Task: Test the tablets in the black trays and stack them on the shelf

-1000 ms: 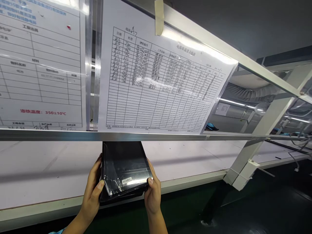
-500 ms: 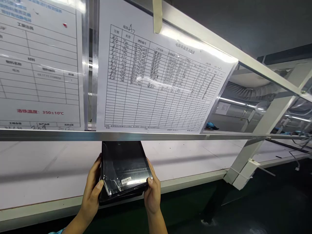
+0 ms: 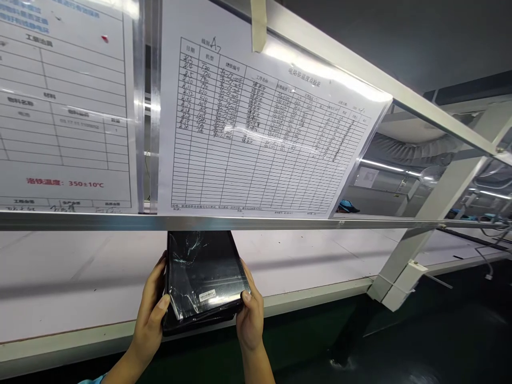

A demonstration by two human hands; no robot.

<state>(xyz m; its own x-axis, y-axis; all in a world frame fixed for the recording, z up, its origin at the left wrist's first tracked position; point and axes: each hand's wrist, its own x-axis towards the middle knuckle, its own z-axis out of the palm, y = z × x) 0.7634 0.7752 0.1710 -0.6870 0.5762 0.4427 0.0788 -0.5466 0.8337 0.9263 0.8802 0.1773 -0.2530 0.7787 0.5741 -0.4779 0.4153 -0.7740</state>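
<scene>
Between my two hands is a stack of black tablets (image 3: 206,274), the top one with a glossy, film-covered face and a small white barcode label (image 3: 207,295) near its lower edge. The film is wrinkled at the left corner. My left hand (image 3: 150,306) grips the left side, thumb on the edge. On the right side, my right hand (image 3: 250,314) holds on with its thumb over the lower right corner. Fingers of both hands are partly hidden behind the stack. The far end of the stack passes out of sight behind a metal rail (image 3: 280,223).
A pale bench top (image 3: 72,282) spreads behind the stack, with a raised front edge. Above the rail hang a handwritten form (image 3: 256,133) and another printed sheet (image 3: 68,133) in clear sleeves. A slanted post (image 3: 432,229) stands at right. A person's blue cap (image 3: 347,205) shows far back.
Both hands and the stack stay nearly in place. Bright creased reflections now show on the film near the top of the upper tablet. The view has shifted very slightly.
</scene>
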